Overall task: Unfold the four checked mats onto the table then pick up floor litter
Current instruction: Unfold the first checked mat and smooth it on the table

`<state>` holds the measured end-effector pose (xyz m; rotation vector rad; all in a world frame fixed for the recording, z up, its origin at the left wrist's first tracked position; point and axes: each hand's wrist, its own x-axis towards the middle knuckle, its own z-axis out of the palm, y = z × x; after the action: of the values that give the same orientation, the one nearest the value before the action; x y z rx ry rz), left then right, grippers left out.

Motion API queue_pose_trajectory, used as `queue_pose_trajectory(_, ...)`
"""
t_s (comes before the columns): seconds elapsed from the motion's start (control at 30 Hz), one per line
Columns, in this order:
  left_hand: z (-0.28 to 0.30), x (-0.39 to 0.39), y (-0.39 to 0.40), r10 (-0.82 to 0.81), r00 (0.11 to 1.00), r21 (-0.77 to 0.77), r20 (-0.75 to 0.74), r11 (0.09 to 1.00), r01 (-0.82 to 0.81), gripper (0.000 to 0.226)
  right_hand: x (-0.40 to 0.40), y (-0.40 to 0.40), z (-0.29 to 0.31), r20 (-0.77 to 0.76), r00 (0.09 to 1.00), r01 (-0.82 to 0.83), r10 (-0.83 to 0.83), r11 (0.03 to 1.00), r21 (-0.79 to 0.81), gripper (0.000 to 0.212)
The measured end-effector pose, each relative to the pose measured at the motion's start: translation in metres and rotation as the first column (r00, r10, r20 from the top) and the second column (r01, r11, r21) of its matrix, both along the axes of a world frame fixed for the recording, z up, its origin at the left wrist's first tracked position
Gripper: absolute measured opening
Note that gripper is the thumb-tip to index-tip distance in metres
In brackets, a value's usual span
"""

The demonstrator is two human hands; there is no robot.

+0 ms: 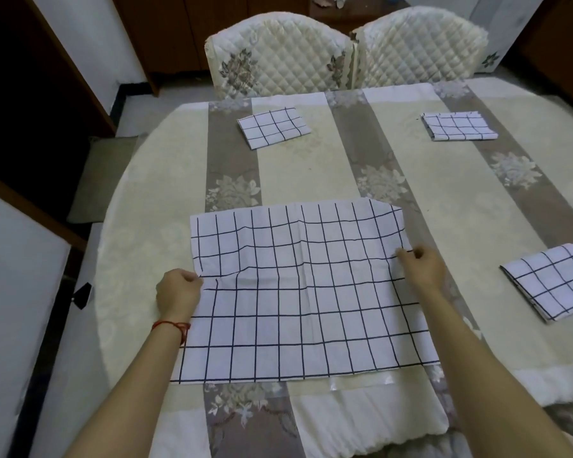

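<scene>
A large white mat with a dark check (298, 292) lies spread open on the near part of the table, its far right corner turned under. My left hand (179, 290) pinches its left edge and my right hand (422, 267) pinches its right edge. Three other checked mats stay folded: one at the far left (273, 127), one at the far right (458, 126), and one at the near right (553, 280).
The round table (153, 180) wears a cream and grey-brown striped floral cloth. Two quilted cream chairs (278, 57) stand at its far side. A grey floor mat (103, 180) and a small dark scrap (82, 295) lie on the floor at left.
</scene>
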<state>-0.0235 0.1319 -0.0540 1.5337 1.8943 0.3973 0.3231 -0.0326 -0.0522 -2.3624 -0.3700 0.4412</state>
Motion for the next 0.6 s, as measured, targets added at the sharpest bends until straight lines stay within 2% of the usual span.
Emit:
queue_pose_trajectory(0.1, -0.003, -0.001, -0.006, -0.033, 0.999, 0.04, -0.038, 0.999, 0.035, 0.015, -0.001, -0.01, 0.003, 0.038, 0.998, -0.043, 0.042, 0.999, 0.014, 0.016)
queue_pose_trajectory(0.27, -0.004, -0.006, -0.012, -0.05, 0.99, 0.146, -0.132, 0.987, 0.069, 0.013, 0.004, -0.013, 0.003, 0.001, 0.999, -0.042, 0.043, 0.993, -0.106, 0.009)
queue_pose_trajectory(0.33, -0.001, -0.006, -0.015, -0.031, 0.977, 0.19, -0.211, 0.979, 0.072, 0.018, 0.004, -0.009, 0.005, -0.007, 1.0, -0.031, 0.031, 0.987, -0.158, 0.021)
queue_pose_trajectory(0.4, 0.002, -0.003, -0.02, -0.038, 0.962, 0.231, -0.269, 0.967, 0.103, 0.032, 0.0, -0.006, 0.007, 0.109, 0.993, -0.025, 0.055, 0.967, -0.255, 0.031)
queue_pose_trajectory(0.43, 0.003, 0.001, -0.023, -0.064, 0.959, 0.262, -0.276, 0.955, 0.139, 0.036, -0.004, -0.004, 0.009, 0.193, 0.977, -0.032, 0.09, 0.958, -0.286, 0.034)
queue_pose_trajectory(0.5, 0.002, 0.016, -0.031, -0.175, 0.944, 0.325, -0.281, 0.908, 0.265, 0.034, -0.016, 0.005, 0.009, 0.297, 0.94, -0.094, 0.165, 0.966, -0.241, 0.037)
queue_pose_trajectory(0.6, -0.006, 0.051, -0.053, -0.418, 0.828, 0.391, -0.374, 0.738, 0.55, 0.029, -0.052, 0.027, 0.0, 0.36, 0.852, -0.321, 0.38, 0.923, -0.215, 0.038)
